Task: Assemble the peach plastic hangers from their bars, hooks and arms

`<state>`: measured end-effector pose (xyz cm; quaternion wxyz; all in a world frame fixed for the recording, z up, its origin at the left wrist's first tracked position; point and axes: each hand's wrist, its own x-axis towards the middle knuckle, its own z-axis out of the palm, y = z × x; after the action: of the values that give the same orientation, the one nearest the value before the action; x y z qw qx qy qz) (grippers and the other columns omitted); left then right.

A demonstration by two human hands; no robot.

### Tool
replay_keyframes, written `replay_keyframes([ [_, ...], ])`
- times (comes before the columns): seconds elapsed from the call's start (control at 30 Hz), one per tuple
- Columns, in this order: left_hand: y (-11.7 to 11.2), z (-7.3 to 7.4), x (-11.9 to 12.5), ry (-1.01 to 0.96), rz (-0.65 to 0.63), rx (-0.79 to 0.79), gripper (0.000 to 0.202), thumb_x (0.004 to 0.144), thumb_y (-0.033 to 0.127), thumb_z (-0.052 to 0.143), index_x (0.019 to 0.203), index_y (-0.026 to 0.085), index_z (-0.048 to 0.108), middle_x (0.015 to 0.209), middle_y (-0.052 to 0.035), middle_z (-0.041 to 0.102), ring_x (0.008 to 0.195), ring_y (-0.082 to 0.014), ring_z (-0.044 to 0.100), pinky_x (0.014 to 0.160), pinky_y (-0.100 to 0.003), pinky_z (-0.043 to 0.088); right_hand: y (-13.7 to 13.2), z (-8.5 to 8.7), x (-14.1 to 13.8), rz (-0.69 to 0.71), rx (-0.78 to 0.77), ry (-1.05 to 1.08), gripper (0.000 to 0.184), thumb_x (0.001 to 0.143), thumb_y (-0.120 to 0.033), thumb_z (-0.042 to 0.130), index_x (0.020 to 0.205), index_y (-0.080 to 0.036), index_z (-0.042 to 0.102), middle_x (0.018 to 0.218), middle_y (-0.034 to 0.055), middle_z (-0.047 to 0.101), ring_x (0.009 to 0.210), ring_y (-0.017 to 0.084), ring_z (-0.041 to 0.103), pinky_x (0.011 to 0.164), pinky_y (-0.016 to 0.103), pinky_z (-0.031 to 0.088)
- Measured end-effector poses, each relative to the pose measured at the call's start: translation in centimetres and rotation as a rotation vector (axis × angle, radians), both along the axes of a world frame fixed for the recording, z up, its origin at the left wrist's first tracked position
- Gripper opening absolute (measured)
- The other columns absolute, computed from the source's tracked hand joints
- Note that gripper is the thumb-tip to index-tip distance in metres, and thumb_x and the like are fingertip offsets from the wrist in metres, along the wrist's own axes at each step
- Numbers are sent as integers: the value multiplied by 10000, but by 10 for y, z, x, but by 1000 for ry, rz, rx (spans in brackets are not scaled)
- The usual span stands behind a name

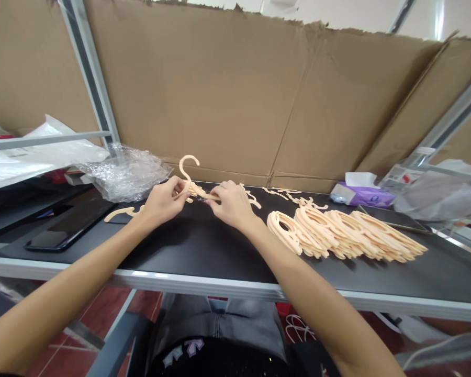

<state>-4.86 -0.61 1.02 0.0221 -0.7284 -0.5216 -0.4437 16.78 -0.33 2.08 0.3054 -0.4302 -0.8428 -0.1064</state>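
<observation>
Between my two hands is a peach-coloured plastic clothes hanger (pixel 195 189), its hook standing up above the black table. My left hand (pixel 163 199) pinches it just below the hook, at the left side. The thumb and fingers of my right hand (pixel 233 204) are closed on its right arm. Another peach hanger piece (pixel 121 212) lies left of my left wrist, partly covered by the hand. More loose hanger parts (pixel 253 199) show beyond my right hand. The fingertips hide where the held pieces meet.
Folded hangers (pixel 345 233) are stacked in a row at the right, loose pieces (pixel 306 201) behind them. A purple tissue pack (pixel 363 193) stands at the back right. Crumpled clear plastic (pixel 125 170) and a dark phone-like slab (pixel 73 225) are at the left. Cardboard (pixel 220 94) walls the back.
</observation>
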Motion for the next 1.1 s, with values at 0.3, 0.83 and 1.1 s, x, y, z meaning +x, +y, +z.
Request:
replay_keyframes([
  [0.3, 1, 4, -5, -127, 149, 74, 261, 894, 466, 571, 923, 215, 505, 865, -25, 681, 782, -175, 669, 727, -277, 521, 6, 12, 6, -237, -355, 495, 425, 971, -508, 441, 820, -201, 693, 872, 97, 733, 902, 249, 673, 797, 333, 476],
  [0.83, 2, -7, 2, -19, -59, 128, 228, 871, 408, 627, 823, 194, 565, 822, -46, 733, 692, -166, 686, 653, -264, 536, 11, -3, 0, 22, -396, 381, 560, 996, -572, 368, 796, -197, 732, 781, 56, 710, 754, 197, 624, 724, 302, 416],
  [1.1, 4, -11, 2, 0, -126, 86, 211, 853, 395, 641, 836, 192, 589, 825, -40, 736, 700, -163, 684, 679, -264, 541, 8, -8, -2, 110, -213, 160, 353, 950, -453, 571, 1081, -183, 756, 1021, 96, 742, 960, 208, 622, 855, 304, 406],
])
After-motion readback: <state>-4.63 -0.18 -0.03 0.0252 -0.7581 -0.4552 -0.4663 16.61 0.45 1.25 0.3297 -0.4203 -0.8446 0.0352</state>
